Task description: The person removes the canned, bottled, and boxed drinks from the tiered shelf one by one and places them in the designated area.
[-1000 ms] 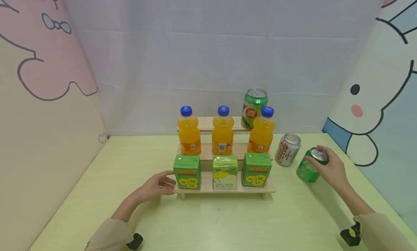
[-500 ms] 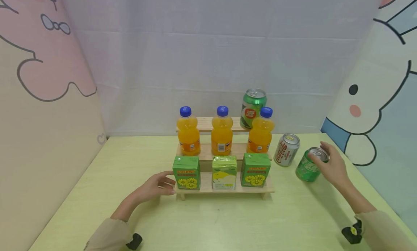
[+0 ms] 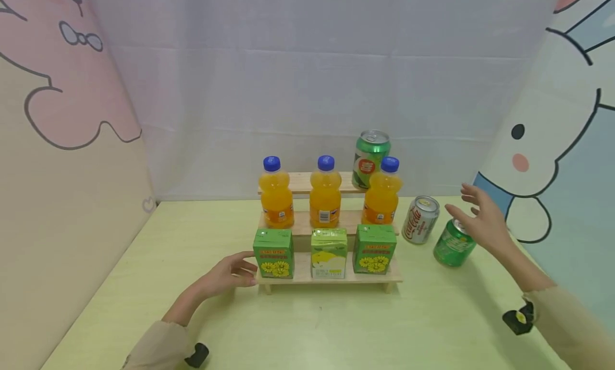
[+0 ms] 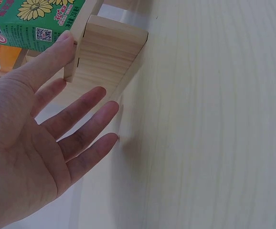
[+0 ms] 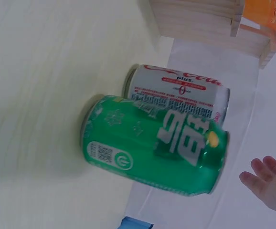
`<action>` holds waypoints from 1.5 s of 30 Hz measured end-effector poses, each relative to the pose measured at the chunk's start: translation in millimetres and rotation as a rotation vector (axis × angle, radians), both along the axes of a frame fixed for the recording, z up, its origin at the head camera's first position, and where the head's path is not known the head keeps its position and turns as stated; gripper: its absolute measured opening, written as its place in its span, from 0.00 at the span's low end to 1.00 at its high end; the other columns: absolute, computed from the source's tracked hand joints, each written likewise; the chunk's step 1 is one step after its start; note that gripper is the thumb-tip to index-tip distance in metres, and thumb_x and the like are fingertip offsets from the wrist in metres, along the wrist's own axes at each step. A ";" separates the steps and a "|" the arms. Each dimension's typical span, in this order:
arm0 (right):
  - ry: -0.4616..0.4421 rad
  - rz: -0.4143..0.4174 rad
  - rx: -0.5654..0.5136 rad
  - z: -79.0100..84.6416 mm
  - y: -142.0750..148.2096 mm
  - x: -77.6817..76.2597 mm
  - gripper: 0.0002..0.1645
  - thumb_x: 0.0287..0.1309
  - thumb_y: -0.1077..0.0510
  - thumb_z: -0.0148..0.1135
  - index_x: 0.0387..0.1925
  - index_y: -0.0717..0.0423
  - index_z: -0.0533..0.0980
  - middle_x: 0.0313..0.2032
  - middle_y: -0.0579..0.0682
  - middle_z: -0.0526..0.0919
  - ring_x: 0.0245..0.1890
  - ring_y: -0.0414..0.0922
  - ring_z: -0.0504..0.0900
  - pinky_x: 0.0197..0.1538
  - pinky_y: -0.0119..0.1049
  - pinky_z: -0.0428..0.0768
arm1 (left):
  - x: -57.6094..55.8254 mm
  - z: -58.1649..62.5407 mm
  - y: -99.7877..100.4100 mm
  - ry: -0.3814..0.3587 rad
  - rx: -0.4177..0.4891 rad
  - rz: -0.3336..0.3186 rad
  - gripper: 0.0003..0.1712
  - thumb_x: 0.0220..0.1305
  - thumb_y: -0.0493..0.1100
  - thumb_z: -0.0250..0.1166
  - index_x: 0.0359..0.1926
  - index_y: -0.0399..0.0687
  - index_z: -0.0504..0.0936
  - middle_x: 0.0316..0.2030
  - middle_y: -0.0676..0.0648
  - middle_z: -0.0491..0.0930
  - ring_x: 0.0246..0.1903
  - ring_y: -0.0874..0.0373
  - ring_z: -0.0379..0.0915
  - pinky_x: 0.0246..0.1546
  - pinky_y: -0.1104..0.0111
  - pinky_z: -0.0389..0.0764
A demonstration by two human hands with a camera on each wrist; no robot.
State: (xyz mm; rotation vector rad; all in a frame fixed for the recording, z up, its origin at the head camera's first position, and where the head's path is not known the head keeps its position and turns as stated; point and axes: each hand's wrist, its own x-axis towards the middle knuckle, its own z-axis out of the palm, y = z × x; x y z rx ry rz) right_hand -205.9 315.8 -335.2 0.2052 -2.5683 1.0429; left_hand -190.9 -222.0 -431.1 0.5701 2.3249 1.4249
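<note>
My left hand (image 3: 228, 276) is at the left end of the stepped wooden rack (image 3: 302, 274), beside a green drink carton (image 3: 274, 255). In the left wrist view, its thumb lies along the rack's edge by the carton and the other fingers are spread loosely. My right hand (image 3: 482, 218) hovers above a green soda can (image 3: 453, 245), fingers apart and holding nothing. The can stands upright on the table. Behind it to the left is a silver Coca-Cola can (image 3: 419, 220), overlapped by the green can (image 5: 152, 145) in the right wrist view.
A pale yellow carton (image 3: 329, 255) and another green carton (image 3: 375, 251) share the front step. Orange drink bottles (image 3: 325, 199) with blue caps line the middle step. On the top step stands another green can (image 3: 370, 156). A white cloth (image 3: 216, 119) hangs behind the table.
My right hand has let go of the green soda can and risen up off it, its fingers spreading. My left hand has stayed in place by the rack.
</note>
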 end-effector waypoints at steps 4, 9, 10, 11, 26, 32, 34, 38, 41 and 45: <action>0.008 0.040 0.009 15.8 -14.7 -2.5 0.39 0.61 0.51 0.54 0.66 0.65 0.50 0.59 0.70 0.61 0.56 0.67 0.62 0.53 0.63 0.62 | -0.2 -0.2 -0.3 -0.002 0.003 -0.003 0.40 0.56 0.42 0.65 0.64 0.30 0.56 0.49 0.32 0.73 0.43 0.47 0.75 0.44 0.59 0.77; 0.031 0.061 0.010 34.4 -31.5 -6.8 0.37 0.63 0.50 0.51 0.66 0.63 0.52 0.59 0.67 0.62 0.56 0.65 0.63 0.54 0.62 0.62 | 0.0 0.5 0.3 -0.001 0.001 -0.005 0.41 0.55 0.42 0.66 0.63 0.30 0.56 0.48 0.31 0.73 0.43 0.47 0.76 0.44 0.59 0.77; 0.039 0.069 0.006 38.0 -34.3 -7.8 0.36 0.63 0.50 0.51 0.66 0.63 0.52 0.59 0.67 0.62 0.56 0.65 0.63 0.54 0.62 0.62 | -0.1 0.7 0.5 0.000 -0.001 -0.006 0.41 0.55 0.42 0.66 0.63 0.30 0.56 0.48 0.31 0.74 0.43 0.46 0.76 0.44 0.59 0.77; 0.045 0.069 0.010 41.7 -37.0 -8.9 0.36 0.63 0.50 0.51 0.66 0.63 0.52 0.59 0.67 0.62 0.56 0.64 0.63 0.54 0.62 0.62 | -0.1 0.9 0.6 0.001 -0.002 -0.007 0.40 0.55 0.42 0.66 0.63 0.30 0.56 0.48 0.31 0.74 0.43 0.46 0.75 0.44 0.59 0.77; 0.113 0.163 0.075 93.7 -77.5 -25.4 0.36 0.60 0.50 0.55 0.64 0.61 0.57 0.60 0.63 0.63 0.56 0.61 0.65 0.56 0.59 0.63 | -0.6 3.2 1.4 0.000 -0.013 -0.007 0.40 0.55 0.43 0.66 0.63 0.30 0.57 0.48 0.31 0.73 0.44 0.45 0.75 0.45 0.57 0.76; 0.118 0.198 0.074 105.7 -89.5 -33.7 0.37 0.59 0.49 0.56 0.64 0.60 0.57 0.59 0.63 0.65 0.56 0.60 0.66 0.56 0.58 0.64 | -0.4 2.0 0.2 0.005 -0.029 0.000 0.41 0.55 0.44 0.66 0.63 0.31 0.57 0.48 0.33 0.74 0.44 0.46 0.75 0.45 0.58 0.76; 0.108 0.209 0.072 109.3 -93.9 -36.8 0.37 0.59 0.48 0.57 0.64 0.60 0.57 0.59 0.63 0.64 0.56 0.60 0.65 0.56 0.58 0.64 | -0.9 1.4 -0.5 0.011 -0.039 0.003 0.40 0.55 0.45 0.66 0.63 0.32 0.58 0.48 0.33 0.74 0.44 0.47 0.75 0.45 0.58 0.76; 0.075 0.230 0.075 115.3 -103.4 -42.9 0.38 0.58 0.48 0.57 0.64 0.60 0.57 0.60 0.62 0.63 0.57 0.59 0.65 0.57 0.57 0.64 | -1.5 1.3 -0.8 0.015 -0.039 0.001 0.40 0.55 0.44 0.66 0.63 0.32 0.58 0.48 0.33 0.74 0.44 0.47 0.75 0.46 0.57 0.76; 0.056 0.241 0.097 118.5 -110.5 -47.2 0.39 0.57 0.47 0.58 0.64 0.60 0.57 0.60 0.62 0.63 0.57 0.59 0.65 0.57 0.56 0.64 | -1.4 1.7 -0.2 0.007 -0.026 0.000 0.40 0.55 0.43 0.66 0.63 0.31 0.58 0.48 0.33 0.74 0.44 0.46 0.75 0.46 0.57 0.76; 0.038 0.248 0.133 121.1 -119.1 -53.4 0.41 0.55 0.47 0.60 0.65 0.59 0.56 0.61 0.62 0.62 0.57 0.59 0.65 0.57 0.55 0.64 | -0.8 1.6 0.4 -0.004 -0.019 0.003 0.41 0.55 0.43 0.66 0.64 0.32 0.57 0.49 0.33 0.74 0.45 0.46 0.75 0.46 0.57 0.76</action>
